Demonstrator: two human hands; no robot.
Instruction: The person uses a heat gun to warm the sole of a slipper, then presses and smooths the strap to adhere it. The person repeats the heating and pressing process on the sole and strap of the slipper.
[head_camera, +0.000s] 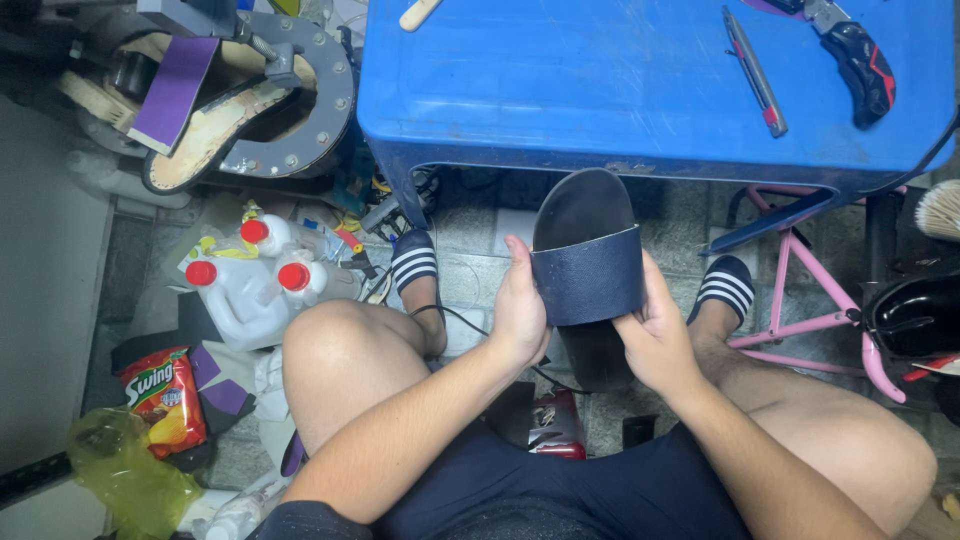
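I hold a dark navy slide sandal (588, 262) upright in front of me, toe end pointing up toward the blue table (600, 90). My left hand (520, 310) grips the left edge of its wide strap. My right hand (655, 335) grips the right side of the strap and sole. The sandal's heel end is hidden behind my hands and between my knees. Both my feet wear striped slides (415, 262) on the tiled floor.
Lying on the blue table are a slim utility knife (755, 70) and a black-and-red folding knife (860, 65). White bottles with red caps (250, 285) stand at the left, near a snack bag (165, 400). A pink metal frame (800, 330) stands at the right.
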